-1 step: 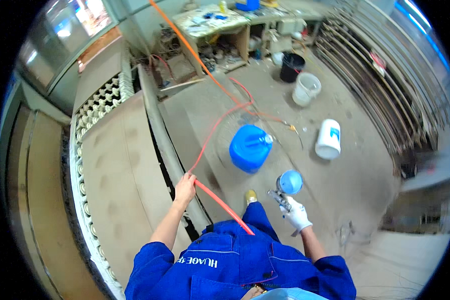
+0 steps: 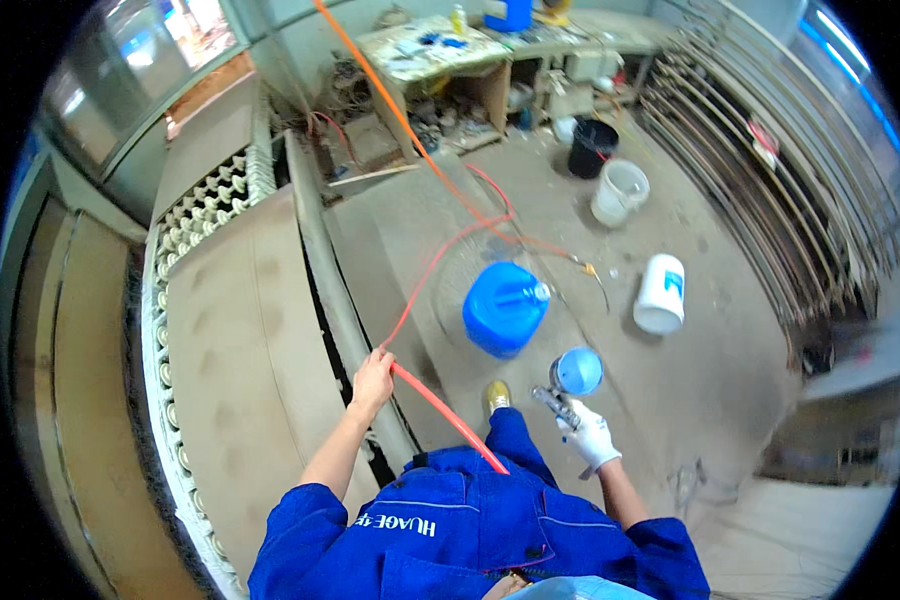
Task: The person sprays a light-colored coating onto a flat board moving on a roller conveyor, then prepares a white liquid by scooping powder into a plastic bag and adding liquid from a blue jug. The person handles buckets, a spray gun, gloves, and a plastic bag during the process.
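Observation:
My bare left hand (image 2: 373,378) is closed around a red-orange hose (image 2: 440,408), beside the edge of the roller conveyor. One stretch of the hose runs back toward my waist, the other away over the floor. In a white glove, my right hand (image 2: 588,436) grips a metal spray gun (image 2: 555,405). At the gun's front is a round cup (image 2: 577,371) with light blue inside; how the two are joined is hard to see. Ahead of my feet stands a blue plastic jerrycan (image 2: 505,310) with a pale cap.
At left, a brown board (image 2: 245,300) lies on the roller conveyor (image 2: 166,375). A white bucket (image 2: 660,293), a translucent bucket (image 2: 620,192) and a black bucket (image 2: 592,150) are on the floor at right. Metal racks (image 2: 760,170) line the right wall; a cluttered bench (image 2: 435,50) stands at the back.
The room has shifted slightly downward in the view. My right hand and the spray gun sit a little lower and farther left; both hands keep their holds.

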